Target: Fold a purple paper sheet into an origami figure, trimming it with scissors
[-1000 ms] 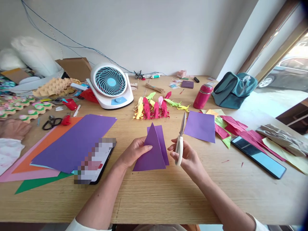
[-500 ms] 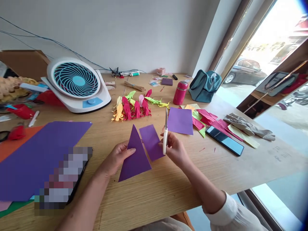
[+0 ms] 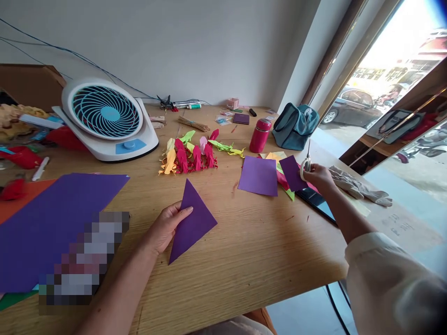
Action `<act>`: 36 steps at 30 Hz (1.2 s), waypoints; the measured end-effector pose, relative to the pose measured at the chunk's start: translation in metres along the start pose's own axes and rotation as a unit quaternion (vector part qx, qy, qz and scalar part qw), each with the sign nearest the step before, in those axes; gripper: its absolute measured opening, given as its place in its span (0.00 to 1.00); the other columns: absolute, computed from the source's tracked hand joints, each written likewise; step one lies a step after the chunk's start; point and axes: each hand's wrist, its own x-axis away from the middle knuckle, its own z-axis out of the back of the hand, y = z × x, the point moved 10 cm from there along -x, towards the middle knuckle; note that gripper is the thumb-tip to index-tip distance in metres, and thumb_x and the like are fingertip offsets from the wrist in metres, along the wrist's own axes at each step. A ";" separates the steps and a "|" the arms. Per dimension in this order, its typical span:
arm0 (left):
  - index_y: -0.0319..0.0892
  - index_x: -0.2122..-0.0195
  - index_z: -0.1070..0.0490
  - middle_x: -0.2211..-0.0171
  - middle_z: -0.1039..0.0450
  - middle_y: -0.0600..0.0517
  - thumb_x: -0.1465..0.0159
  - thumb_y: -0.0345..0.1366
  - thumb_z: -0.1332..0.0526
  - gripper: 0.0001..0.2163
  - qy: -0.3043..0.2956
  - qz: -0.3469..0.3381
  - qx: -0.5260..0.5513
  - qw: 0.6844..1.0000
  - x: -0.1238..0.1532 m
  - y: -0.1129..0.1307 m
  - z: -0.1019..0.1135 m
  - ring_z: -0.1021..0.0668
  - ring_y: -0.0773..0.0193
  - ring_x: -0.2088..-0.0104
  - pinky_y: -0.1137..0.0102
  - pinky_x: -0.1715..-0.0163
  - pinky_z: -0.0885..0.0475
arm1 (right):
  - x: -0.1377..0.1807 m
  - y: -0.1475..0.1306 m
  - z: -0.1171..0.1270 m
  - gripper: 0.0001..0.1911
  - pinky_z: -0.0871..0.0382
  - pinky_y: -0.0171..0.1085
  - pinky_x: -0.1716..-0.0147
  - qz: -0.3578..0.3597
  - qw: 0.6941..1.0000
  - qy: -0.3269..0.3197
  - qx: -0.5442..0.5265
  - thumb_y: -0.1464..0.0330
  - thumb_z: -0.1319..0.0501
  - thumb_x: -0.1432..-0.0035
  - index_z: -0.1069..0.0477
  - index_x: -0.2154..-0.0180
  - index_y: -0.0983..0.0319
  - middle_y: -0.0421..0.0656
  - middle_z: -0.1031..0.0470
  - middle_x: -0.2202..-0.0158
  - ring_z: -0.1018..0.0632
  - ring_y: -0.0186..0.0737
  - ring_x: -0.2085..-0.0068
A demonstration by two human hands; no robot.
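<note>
My left hand (image 3: 171, 224) is closed on a folded purple paper triangle (image 3: 195, 222), thumb on top, held just above the table. My right hand (image 3: 318, 177) is closed on white-handled scissors (image 3: 306, 165), blades pointing up, and also has a purple paper strip (image 3: 292, 173). That strip hangs over a pile of coloured paper scraps (image 3: 279, 160) and the dark phone (image 3: 319, 204). A purple paper square (image 3: 259, 176) lies flat between my hands. Folded paper figures (image 3: 188, 156) in crimson, orange and green sit farther back.
A white fan (image 3: 108, 116) stands at the back left, large purple sheets (image 3: 63, 223) in front of it. A crimson flask (image 3: 260, 135) and a teal bag (image 3: 295, 125) are at the back right. Grey gloves (image 3: 359, 186) lie at right; a pixelated object (image 3: 87, 260) is near my left arm.
My right hand has moved right with the scissors and the purple strip, away from the triangle to above the scraps. My left hand still holds the triangle in nearly the same place.
</note>
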 end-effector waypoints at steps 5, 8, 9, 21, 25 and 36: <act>0.42 0.60 0.19 0.66 0.17 0.49 0.48 0.41 0.24 0.16 0.003 -0.004 0.004 1.000 0.000 0.001 0.001 0.20 0.63 0.69 0.73 0.66 0.26 | -0.025 0.004 -0.010 0.10 0.38 0.45 0.68 -0.044 0.994 -0.007 0.100 0.66 0.38 0.48 0.26 0.70 0.68 0.51 0.27 0.74 0.24 0.45 0.68; 0.41 0.61 0.19 0.67 0.18 0.49 0.48 0.41 0.25 0.15 0.005 -0.006 0.006 1.000 -0.001 0.001 0.003 0.20 0.63 0.70 0.72 0.67 0.27 | -0.020 -0.016 -0.007 0.15 0.40 0.46 0.66 -0.024 0.990 0.035 0.136 0.64 0.38 0.46 0.27 0.59 0.67 0.57 0.25 0.64 0.24 0.50 0.62; 0.41 0.61 0.19 0.67 0.18 0.49 0.48 0.41 0.25 0.15 0.004 -0.007 0.008 1.000 -0.001 0.001 0.003 0.20 0.63 0.70 0.72 0.67 0.27 | -0.015 -0.024 -0.007 0.16 0.40 0.46 0.66 -0.013 0.989 0.050 0.141 0.63 0.38 0.44 0.29 0.56 0.66 0.59 0.25 0.61 0.24 0.51 0.62; 0.39 0.61 0.20 0.67 0.18 0.49 0.49 0.42 0.24 0.17 0.024 -0.015 0.031 0.999 0.001 0.003 0.006 0.21 0.66 0.69 0.73 0.65 0.28 | 0.170 -0.154 -0.127 0.14 0.44 0.40 0.64 0.416 0.877 -0.174 0.168 0.57 0.45 0.32 0.28 0.61 0.60 0.44 0.22 0.67 0.23 0.40 0.68; 0.38 0.67 0.21 0.70 0.19 0.50 0.48 0.45 0.25 0.16 0.049 -0.026 0.053 0.997 0.001 0.007 0.011 0.22 0.65 0.71 0.72 0.66 0.28 | 0.177 -0.152 -0.129 0.15 0.45 0.40 0.64 0.433 0.864 -0.176 0.188 0.57 0.45 0.31 0.27 0.61 0.60 0.43 0.22 0.65 0.23 0.39 0.66; 0.38 0.66 0.22 0.71 0.20 0.52 0.52 0.38 0.23 0.16 0.080 -0.032 0.125 0.988 -0.002 0.005 0.020 0.21 0.67 0.71 0.73 0.66 0.28 | 0.163 -0.131 -0.122 0.15 0.39 0.41 0.60 0.409 0.883 -0.173 0.153 0.58 0.44 0.31 0.25 0.52 0.58 0.45 0.23 0.59 0.22 0.43 0.60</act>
